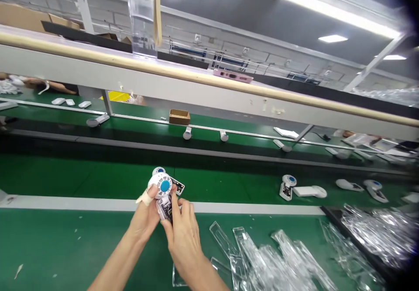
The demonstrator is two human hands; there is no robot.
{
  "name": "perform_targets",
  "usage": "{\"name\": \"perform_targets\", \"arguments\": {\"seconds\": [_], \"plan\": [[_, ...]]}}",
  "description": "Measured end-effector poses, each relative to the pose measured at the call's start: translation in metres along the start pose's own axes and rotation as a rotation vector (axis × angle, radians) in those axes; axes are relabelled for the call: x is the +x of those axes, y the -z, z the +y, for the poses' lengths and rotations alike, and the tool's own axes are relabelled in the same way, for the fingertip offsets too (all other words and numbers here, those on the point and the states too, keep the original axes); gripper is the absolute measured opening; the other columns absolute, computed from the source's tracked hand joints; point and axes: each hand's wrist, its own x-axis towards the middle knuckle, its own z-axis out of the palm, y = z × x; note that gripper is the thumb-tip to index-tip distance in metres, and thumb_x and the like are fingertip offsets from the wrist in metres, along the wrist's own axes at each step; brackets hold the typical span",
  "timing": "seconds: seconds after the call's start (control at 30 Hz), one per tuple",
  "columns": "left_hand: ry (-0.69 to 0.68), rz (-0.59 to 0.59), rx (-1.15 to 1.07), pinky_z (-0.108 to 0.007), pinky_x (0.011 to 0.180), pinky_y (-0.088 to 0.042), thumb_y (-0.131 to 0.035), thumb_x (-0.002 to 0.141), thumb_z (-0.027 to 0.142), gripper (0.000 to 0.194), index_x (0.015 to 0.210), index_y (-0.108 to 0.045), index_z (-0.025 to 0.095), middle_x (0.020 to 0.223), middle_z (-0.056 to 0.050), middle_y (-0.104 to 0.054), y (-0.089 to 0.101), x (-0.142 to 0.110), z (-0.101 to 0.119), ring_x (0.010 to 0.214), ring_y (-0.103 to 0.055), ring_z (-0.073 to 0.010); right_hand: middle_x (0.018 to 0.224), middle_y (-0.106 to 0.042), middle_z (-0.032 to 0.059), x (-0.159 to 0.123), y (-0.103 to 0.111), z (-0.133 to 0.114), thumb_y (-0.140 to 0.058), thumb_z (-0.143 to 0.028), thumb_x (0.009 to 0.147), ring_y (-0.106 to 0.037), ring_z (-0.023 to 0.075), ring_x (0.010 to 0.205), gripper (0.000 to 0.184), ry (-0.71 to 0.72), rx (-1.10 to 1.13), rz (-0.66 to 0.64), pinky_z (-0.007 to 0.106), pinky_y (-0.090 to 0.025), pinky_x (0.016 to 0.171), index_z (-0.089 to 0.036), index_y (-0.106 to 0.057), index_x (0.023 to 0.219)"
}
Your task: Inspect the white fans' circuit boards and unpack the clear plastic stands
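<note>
At the lower centre of the frame, the left hand point(145, 214) is reaching up from below and gripping a white device point(161, 185) by its round head, while the right hand point(185, 234) is angling in from the lower right, its fingers pressing on the device's open body. The device is showing one blue disc on its head and dark inner parts below, and one similar device point(178, 186) is lying just behind it, above the green tabletop's point(49, 247) pale strip.

White device point(159, 180), (bright) blue disc point(165, 186), seemingly unpatterned.
</note>
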Motion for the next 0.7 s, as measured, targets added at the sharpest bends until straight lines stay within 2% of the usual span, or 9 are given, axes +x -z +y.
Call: {"name": "perform_targets", "arguments": {"seconds": [0.07, 0.17, 0.27, 0.37, 0.47, 0.53, 0.57, 0.63, 0.7], "plan": [[-0.009, 0.003, 0.027, -0.04, 0.086, -0.05, -0.07, 0.07, 0.04, 0.039, 0.098, -0.064, 0.014, 0.091, -0.012, -0.07, -0.008, -0.008, -0.004, 0.098, -0.062, -0.0292, 0.122, -0.046, 0.0121, -0.012, -0.004, 0.004, -0.047, -0.019, 0.086, -0.047, 0.0309, 0.107, 0.071, -0.01, -0.018, 0.009, 0.053, -0.045, 0.088, -0.029, -0.011, 0.145], [-0.04, 0.022, 0.059, -0.04, 0.087, -0.05, -0.072, 0.067, 0.041, 0.041, 0.097, -0.064, 0.015, 0.089, -0.011, -0.07, -0.018, -0.018, -0.011, 0.098, -0.062, -0.0294, 0.131, -0.042, 0.0103, -0.026, -0.001, 0.012, -0.044, -0.019, 0.089, -0.05, 0.0301, 0.109, 0.074, -0.066, 0.023, -0.043, 0.049, -0.048, 0.084, -0.036, 0.002, 0.144], [-0.074, 0.021, 0.084, -0.041, 0.09, -0.047, -0.071, 0.068, 0.045, 0.045, 0.101, -0.063, 0.016, 0.096, -0.011, -0.069, -0.023, -0.023, -0.021, 0.103, -0.06, -0.0293, 0.118, -0.05, 0.0096, -0.031, 0.015, 0.018, -0.042, -0.02, 0.09, -0.058, 0.0277, 0.096, 0.072, -0.138, 0.031, -0.154, 0.045, -0.052, 0.074, -0.036, 0.002, 0.144], [-0.027, -0.038, 0.182, -0.038, 0.093, -0.044, -0.072, 0.067, 0.047, 0.055, 0.112, -0.06, 0.018, 0.11, -0.011, -0.065, -0.017, -0.026, -0.034, 0.111, -0.055, -0.0278, 0.104, -0.054, 0.0084, -0.033, 0.035, 0.024, -0.046, -0.021, 0.089, -0.057, 0.0264, 0.093, 0.069, -0.08, -0.019, -0.2, 0.043, -0.051, 0.076, -0.032, -0.008, 0.145], [0.172, -0.049, 0.389, -0.038, 0.086, -0.047, -0.073, 0.067, 0.045, 0.055, 0.112, -0.06, 0.017, 0.112, -0.013, -0.064, -0.005, -0.03, -0.046, 0.107, -0.057, -0.0289, 0.105, -0.053, 0.0075, -0.035, 0.045, 0.032, -0.056, -0.019, 0.084, -0.054, 0.0264, 0.098, 0.069, 0.012, -0.084, -0.155, 0.043, -0.049, 0.081, -0.035, -0.023, 0.142], [0.187, 0.028, 0.485, -0.038, 0.079, -0.049, -0.072, 0.067, 0.047, 0.053, 0.108, -0.062, 0.015, 0.111, -0.015, -0.064, -0.002, -0.033, -0.053, 0.105, -0.058, -0.0306, 0.107, -0.054, 0.0063, -0.034, 0.044, 0.037, -0.054, -0.021, 0.085, -0.054, 0.0246, 0.1, 0.06, 0.021, -0.025, -0.108, 0.041, -0.047, 0.084, -0.036, -0.032, 0.138], [0.142, 0.076, 0.502, -0.038, 0.077, -0.049, -0.072, 0.066, 0.048, 0.053, 0.106, -0.063, 0.015, 0.111, -0.015, -0.064, -0.002, -0.035, -0.056, 0.105, -0.058, -0.0311, 0.108, -0.055, 0.0061, -0.031, 0.042, 0.041, -0.05, -0.023, 0.087, -0.054, 0.0229, 0.1, 0.052, -0.017, 0.051, -0.059, 0.039, -0.047, 0.085, -0.034, -0.037, 0.136], [0.028, 0.164, 0.506, -0.038, 0.08, -0.049, -0.075, 0.061, 0.049, 0.055, 0.105, -0.064, 0.017, 0.112, -0.012, -0.063, -0.006, -0.04, -0.061, 0.106, -0.056, -0.0307, 0.103, -0.059, 0.0062, -0.022, 0.035, 0.048, -0.037, -0.028, 0.092, -0.057, 0.0193, 0.095, 0.036, -0.185, 0.241, 0.078, 0.033, -0.047, 0.082, -0.025, -0.05, 0.125], [-0.072, 0.204, 0.522, -0.038, 0.087, -0.047, -0.077, 0.057, 0.048, 0.056, 0.104, -0.065, 0.019, 0.111, -0.01, -0.064, -0.012, -0.043, -0.064, 0.108, -0.055, -0.0293, 0.085, -0.064, 0.0062, -0.01, 0.028, 0.055, -0.026, -0.034, 0.094, -0.061, 0.0182, 0.08, 0.041, -0.392, 0.385, 0.189, 0.03, -0.047, 0.074, -0.017, -0.064, 0.096]]}}
